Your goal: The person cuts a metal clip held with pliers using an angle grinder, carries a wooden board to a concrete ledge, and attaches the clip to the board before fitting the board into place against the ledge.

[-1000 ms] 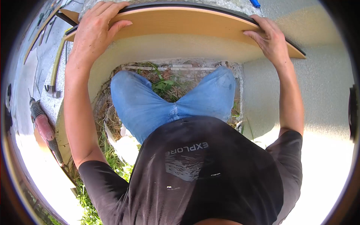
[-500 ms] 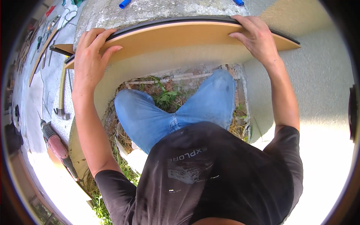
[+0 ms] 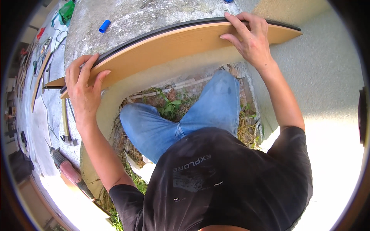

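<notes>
A long tan board (image 3: 173, 46) with a black edge strip stands along the lip of the concrete ledge (image 3: 154, 13). My left hand (image 3: 83, 88) is closed on its left part, thumb on the tan face, fingers over the dark top edge. My right hand (image 3: 252, 42) grips it toward the right end in a similar way. Another tan piece (image 3: 54, 84) pokes out at the board's left end. A hammer (image 3: 68, 136) lies just below that end, and a red-and-black power drill (image 3: 71, 171) lies beside my left forearm.
On the ledge lie small blue cylinders (image 3: 104, 26). Tools, wires and strips are spread at far left near a green bag (image 3: 66, 13). A rough plastered wall (image 3: 323, 77) rises at my right. My knees (image 3: 216, 96) are in a recess with weeds and pipes.
The board slants more, its left end lower and right end higher in the picture. My hands moved with it, the right one leftward. The surroundings shifted too, revealing more of the ledge.
</notes>
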The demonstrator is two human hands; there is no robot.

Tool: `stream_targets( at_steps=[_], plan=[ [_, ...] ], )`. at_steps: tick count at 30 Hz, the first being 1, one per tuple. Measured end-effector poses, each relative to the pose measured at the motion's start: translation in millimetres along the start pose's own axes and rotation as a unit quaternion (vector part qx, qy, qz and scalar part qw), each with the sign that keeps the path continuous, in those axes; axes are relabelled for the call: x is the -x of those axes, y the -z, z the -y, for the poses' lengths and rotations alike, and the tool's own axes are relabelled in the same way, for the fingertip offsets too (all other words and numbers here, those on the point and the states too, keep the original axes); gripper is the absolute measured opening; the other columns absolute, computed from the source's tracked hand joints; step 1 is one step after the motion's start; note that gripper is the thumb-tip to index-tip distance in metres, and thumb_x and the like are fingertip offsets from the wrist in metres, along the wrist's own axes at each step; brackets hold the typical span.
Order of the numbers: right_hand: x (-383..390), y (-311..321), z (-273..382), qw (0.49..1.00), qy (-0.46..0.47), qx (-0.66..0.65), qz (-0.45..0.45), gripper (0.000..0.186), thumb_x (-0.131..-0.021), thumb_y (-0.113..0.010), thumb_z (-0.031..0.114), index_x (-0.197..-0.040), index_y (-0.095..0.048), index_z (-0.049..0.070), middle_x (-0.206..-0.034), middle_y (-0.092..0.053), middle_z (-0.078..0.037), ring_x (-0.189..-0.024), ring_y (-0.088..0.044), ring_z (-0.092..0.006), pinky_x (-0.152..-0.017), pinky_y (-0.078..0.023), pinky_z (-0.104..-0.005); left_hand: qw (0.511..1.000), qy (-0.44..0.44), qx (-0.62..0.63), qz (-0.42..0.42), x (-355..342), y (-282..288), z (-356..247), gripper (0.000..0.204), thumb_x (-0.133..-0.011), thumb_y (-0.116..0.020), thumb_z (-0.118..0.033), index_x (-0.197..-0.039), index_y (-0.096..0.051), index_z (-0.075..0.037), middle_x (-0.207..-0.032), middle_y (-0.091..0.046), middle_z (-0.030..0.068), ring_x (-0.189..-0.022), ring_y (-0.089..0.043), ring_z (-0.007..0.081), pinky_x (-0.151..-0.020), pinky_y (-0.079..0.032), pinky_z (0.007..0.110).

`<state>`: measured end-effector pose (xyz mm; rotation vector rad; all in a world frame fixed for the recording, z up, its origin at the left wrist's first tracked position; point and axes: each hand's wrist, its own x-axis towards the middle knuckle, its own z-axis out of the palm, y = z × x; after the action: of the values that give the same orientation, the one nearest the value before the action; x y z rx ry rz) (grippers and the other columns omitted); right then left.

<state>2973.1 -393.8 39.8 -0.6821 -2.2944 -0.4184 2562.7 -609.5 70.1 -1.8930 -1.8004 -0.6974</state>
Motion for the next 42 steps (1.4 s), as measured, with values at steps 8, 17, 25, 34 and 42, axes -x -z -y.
stream_targets(
  at_steps=[8, 17, 25, 34, 42],
  plan=[
    [2, -7, 2, 0.999, 0.040, -0.004, -0.037, 0.069, -0.076, -0.090, 0.026, -0.137, -0.063, 0.009, -0.132, -0.057, -0.013, -0.118, -0.056, -0.0364, -0.102, -0.045, -0.0503, 0.994, -0.020, -0.101, 0.022, 3, -11, -17, 0.077, -0.078, -0.092, -0.035, -0.144, -0.062, -0.012, -0.146, -0.065, 0.0067, -0.138, -0.057, 0.0300, -0.114, -0.042, 0.045],
    [13, -17, -6, 0.997, 0.048, 0.002, -0.056, 0.062, -0.081, -0.086, 0.035, -0.135, -0.066, 0.011, -0.131, -0.059, -0.012, -0.118, -0.056, -0.0348, -0.102, -0.045, -0.0505, 0.995, -0.025, -0.101, -0.002, 3, -20, -20, 0.080, -0.073, -0.094, -0.037, -0.142, -0.063, -0.011, -0.147, -0.067, 0.0050, -0.140, -0.058, 0.0272, -0.114, -0.041, 0.041],
    [18, -25, 0, 0.996, 0.031, 0.021, -0.082, 0.064, -0.085, -0.084, 0.037, -0.140, -0.064, 0.011, -0.143, -0.060, -0.011, -0.125, -0.057, -0.0330, -0.115, -0.038, -0.0531, 0.993, -0.026, -0.112, -0.001, 2, -24, -23, 0.083, -0.075, -0.094, -0.038, -0.145, -0.060, -0.009, -0.148, -0.065, 0.0064, -0.141, -0.057, 0.0289, -0.117, -0.040, 0.044],
    [-26, -45, 46, 0.992, -0.033, -0.005, -0.118, 0.056, -0.089, -0.073, 0.055, -0.127, -0.071, 0.013, -0.141, -0.065, -0.004, -0.134, -0.055, -0.0242, -0.113, -0.038, -0.0513, 0.985, -0.031, -0.166, -0.031, -1, -29, -12, 0.097, -0.077, -0.088, -0.056, -0.151, -0.052, -0.003, -0.152, -0.060, 0.0147, -0.142, -0.054, 0.0356, -0.120, -0.039, 0.049],
    [-42, -49, 52, 0.990, -0.001, -0.031, -0.139, 0.063, -0.094, -0.063, 0.060, -0.123, -0.071, 0.004, -0.127, -0.072, -0.009, -0.114, -0.067, -0.0281, -0.094, -0.051, -0.0401, 0.991, -0.001, -0.132, -0.017, 15, -13, -5, 0.089, -0.077, -0.092, -0.046, -0.147, -0.058, -0.004, -0.150, -0.063, 0.0135, -0.141, -0.056, 0.0351, -0.117, -0.042, 0.049]
  ],
)
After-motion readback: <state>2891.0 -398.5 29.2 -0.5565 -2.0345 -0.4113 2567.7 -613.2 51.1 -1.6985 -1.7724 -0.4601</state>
